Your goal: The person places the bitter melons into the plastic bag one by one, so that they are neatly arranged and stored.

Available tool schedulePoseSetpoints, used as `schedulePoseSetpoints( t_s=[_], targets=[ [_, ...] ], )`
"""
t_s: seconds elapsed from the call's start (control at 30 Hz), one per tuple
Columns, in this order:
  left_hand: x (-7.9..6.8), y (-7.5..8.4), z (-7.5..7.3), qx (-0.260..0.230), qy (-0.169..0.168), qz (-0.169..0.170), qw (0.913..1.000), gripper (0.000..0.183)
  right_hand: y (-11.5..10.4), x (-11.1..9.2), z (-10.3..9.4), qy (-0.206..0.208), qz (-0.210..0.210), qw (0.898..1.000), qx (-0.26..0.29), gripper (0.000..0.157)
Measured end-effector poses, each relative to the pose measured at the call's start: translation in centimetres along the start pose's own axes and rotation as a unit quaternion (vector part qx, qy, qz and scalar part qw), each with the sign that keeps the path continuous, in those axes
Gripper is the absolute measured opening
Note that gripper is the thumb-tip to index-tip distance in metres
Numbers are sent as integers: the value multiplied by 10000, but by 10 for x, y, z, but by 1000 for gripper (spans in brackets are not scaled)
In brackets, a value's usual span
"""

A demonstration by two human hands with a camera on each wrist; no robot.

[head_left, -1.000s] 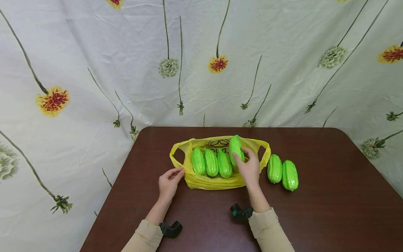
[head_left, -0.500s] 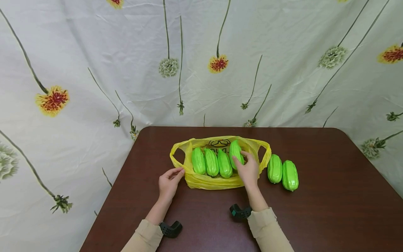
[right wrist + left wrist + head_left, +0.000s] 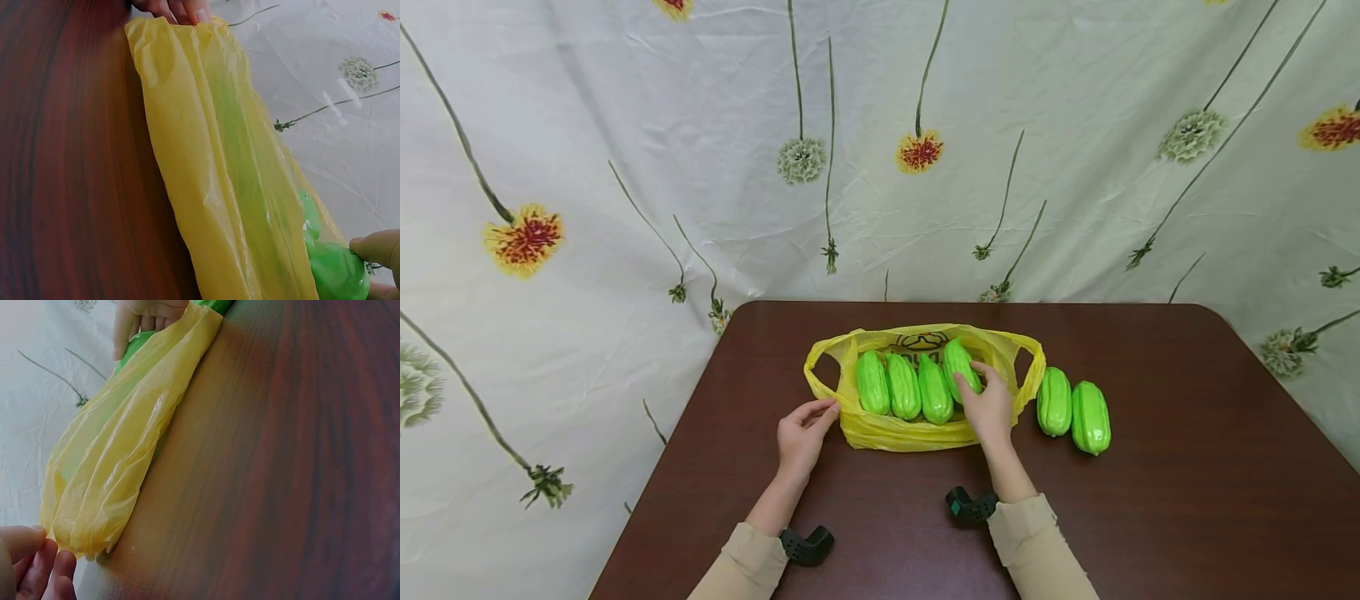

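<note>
A yellow plastic bag (image 3: 887,437) lies open on the table, its two handles spread left and right. My left hand (image 3: 801,435) pinches the bag's left edge between thumb and fingers, as the left wrist view shows at the corner of the film (image 3: 119,469). Inside the bag, my right hand (image 3: 990,410) grips a glossy green ribbed fruit (image 3: 958,365), thumb on one side and fingers on the other. Three similar green fruits (image 3: 903,387) lie side by side to its left in the bag. The bag's front wall partly hides the held fruit (image 3: 337,269) in the right wrist view.
Two more green fruits (image 3: 1091,418) lie on the dark brown table (image 3: 1187,467), just right of the bag. A white cloth (image 3: 737,225) printed with flowers hangs behind the table. Black bands (image 3: 807,547) circle both wrists.
My right hand has lowered the green fruit into the bag, beside the row of three, and shifted slightly left. My left hand has stayed at the bag's edge.
</note>
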State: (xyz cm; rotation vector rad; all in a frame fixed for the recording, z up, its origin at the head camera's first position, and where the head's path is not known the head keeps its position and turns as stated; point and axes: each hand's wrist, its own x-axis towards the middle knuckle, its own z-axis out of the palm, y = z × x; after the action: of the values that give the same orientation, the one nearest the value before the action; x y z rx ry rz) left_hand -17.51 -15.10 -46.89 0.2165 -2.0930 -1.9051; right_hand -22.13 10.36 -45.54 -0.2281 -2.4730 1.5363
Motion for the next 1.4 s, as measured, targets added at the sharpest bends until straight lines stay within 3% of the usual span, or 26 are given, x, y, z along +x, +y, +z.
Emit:
schedulePoseSetpoints(
  t_s=[0.33,0.7,1.2,1.4],
  targets=[
    [0,0,0,14,-24,-5,10000,21,1,1,-2,-54,28,10000,8,44],
    [0,0,0,34,-28,-43,10000,22,-5,1,-9,-110,23,9983,579,44],
    [1,0,0,-15,13,-25,10000,20,-26,1,-37,312,-395,9864,1562,44],
    [7,-13,-1,-136,19,-51,9999,21,-32,1,-51,615,-384,9823,1727,40]
  ],
)
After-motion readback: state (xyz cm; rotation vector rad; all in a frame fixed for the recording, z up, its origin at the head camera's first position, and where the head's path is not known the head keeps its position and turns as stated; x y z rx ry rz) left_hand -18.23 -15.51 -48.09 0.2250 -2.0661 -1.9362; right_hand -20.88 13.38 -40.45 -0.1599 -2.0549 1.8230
